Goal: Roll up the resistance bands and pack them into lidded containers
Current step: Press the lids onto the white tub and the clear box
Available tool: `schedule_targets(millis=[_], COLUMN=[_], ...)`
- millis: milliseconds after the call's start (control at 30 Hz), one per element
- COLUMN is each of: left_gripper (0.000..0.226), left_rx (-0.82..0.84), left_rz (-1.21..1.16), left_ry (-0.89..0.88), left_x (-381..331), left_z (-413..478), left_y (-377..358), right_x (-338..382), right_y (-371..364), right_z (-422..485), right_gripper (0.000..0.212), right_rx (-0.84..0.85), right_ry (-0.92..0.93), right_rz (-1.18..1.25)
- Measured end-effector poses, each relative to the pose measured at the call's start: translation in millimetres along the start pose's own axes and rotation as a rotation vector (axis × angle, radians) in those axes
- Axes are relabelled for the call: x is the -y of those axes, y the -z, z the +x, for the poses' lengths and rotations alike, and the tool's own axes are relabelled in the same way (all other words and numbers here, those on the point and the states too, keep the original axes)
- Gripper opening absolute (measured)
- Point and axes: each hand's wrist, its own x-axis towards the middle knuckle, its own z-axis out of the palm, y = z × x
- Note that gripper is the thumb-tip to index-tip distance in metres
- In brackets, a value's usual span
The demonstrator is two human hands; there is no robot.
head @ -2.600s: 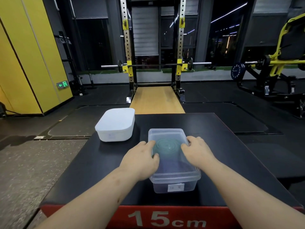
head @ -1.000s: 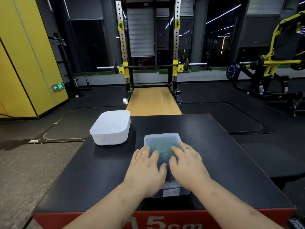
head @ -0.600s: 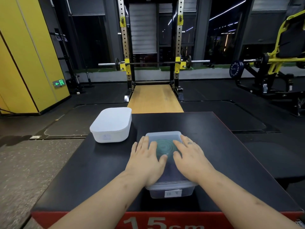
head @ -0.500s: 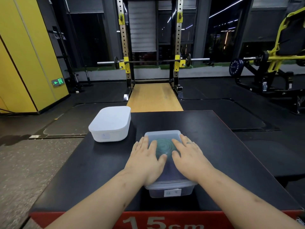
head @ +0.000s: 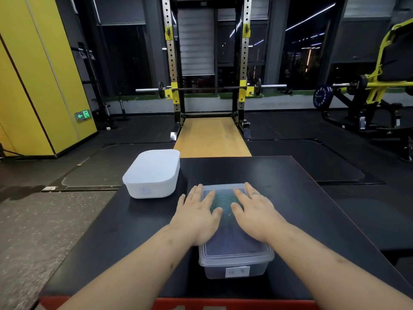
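Left hand (head: 196,217): open, fingers spread flat on the clear box lid (head: 234,245).
Right hand (head: 257,212): open, flat on the same lid.

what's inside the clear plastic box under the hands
Through the lid of the clear box, a coiled green band shows between the left hand and right hand, with something dark nearer the camera. The hands cover the rest.

A black table (head: 290,198) with a red front edge stands before a squat rack (head: 207,63) holding a barbell (head: 210,88) over a wooden platform (head: 212,137), with a yellow wall (head: 33,74) and green exit sign (head: 83,114) at left and a yellow-framed machine (head: 375,86) at right
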Motion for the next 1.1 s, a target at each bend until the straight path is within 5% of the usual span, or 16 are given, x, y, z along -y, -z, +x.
schedule_targets(millis=[433,1100], left_gripper=[0.050,0.059], left_rx=[-0.088,-0.017], left_rz=[-0.012,-0.128], left_ry=[0.022,-0.143], left_x=[-5,-8], left_z=[24,40], left_y=[8,0], right_x=[1,5], right_y=[10,4], right_z=[21,32], right_gripper=[0.058,0.064], right_rx=[-0.031,0.071], right_ry=[-0.002,0.145], right_rz=[-0.039,-0.098])
